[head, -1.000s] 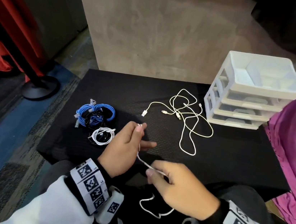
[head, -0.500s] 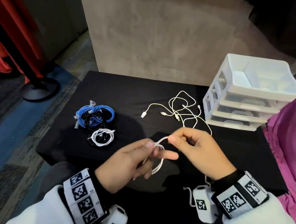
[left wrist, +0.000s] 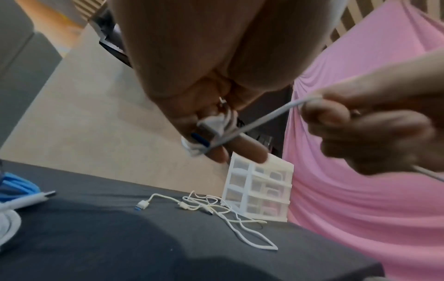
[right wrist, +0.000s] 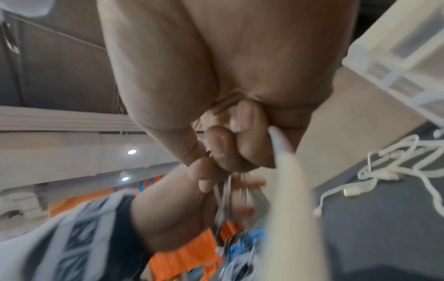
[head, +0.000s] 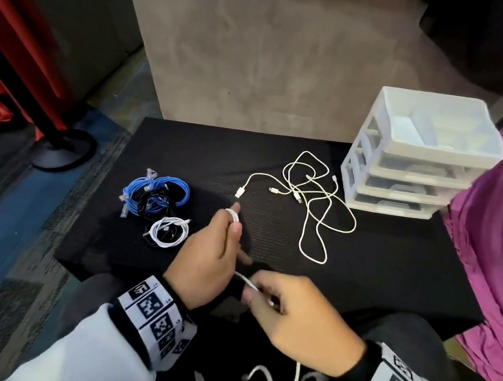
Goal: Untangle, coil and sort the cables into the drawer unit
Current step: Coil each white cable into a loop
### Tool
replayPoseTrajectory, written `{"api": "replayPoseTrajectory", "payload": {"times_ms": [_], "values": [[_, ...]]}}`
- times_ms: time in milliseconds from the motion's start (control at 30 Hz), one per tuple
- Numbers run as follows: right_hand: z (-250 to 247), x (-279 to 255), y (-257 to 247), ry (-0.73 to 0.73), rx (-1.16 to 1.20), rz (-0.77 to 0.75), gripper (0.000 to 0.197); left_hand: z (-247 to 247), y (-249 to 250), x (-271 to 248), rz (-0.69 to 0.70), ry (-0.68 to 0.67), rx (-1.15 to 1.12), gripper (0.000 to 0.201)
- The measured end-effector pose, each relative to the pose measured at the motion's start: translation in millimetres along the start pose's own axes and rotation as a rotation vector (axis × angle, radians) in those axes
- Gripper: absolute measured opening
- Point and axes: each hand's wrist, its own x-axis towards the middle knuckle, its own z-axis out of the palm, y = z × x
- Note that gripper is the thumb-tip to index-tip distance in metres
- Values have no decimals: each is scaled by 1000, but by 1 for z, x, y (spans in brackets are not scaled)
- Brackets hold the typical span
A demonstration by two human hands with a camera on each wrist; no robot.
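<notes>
My left hand [head: 209, 258] holds white cable [head: 243, 278] loops wound round its fingers; my right hand [head: 297, 318] pinches the same cable near it. Tangled white cables [head: 310, 198] lie beside the drawer unit [head: 418, 154].

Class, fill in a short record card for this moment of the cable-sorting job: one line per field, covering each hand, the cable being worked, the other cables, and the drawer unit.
Left hand: holds white loops wound round its fingers
Right hand: pinches the same white cable, drawn taut between the hands
Loose white cables: tangled on the black table, uncoiled
Blue and black cables: coiled together, left side
Small white coil: beside them, nearer the person
Drawer unit: far right, all drawers closed
</notes>
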Motion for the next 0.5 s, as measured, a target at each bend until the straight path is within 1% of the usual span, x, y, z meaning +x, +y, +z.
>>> {"api": "replayPoseTrajectory", "payload": {"times_ms": [33, 67, 100, 200, 233, 267, 333, 400, 500], "values": [[-9, 3, 1, 24, -17, -2, 21, 0, -6, -1, 0, -36, 72, 18], [-19, 7, 2, 59, -34, 1, 19, 1, -7, -3, -9, -81, 79, 20], [-30, 11, 4, 94, -45, 6, 17, 2, -6, -7, -22, -137, 29, 24], [-57, 27, 11, 173, 9, -11, 11, 1, 17, -17, -94, -354, -326, 38], [-61, 30, 12, 190, 58, -5, 12, 0, 24, -17, -122, -408, -424, 45], [-63, 33, 15, 199, 127, 1, 13, -1, 30, -17, -142, -442, -513, 47], [-56, 36, 23, 184, 234, -16, 6, -5, 36, -15, -140, -453, -719, 38], [-42, 36, 34, 180, 281, -14, 15, -10, 37, -13, -172, -389, -952, 28], [-19, 28, 48, 206, 353, 39, 24, -16, 35, -11, -254, -297, -1209, 28]]}}
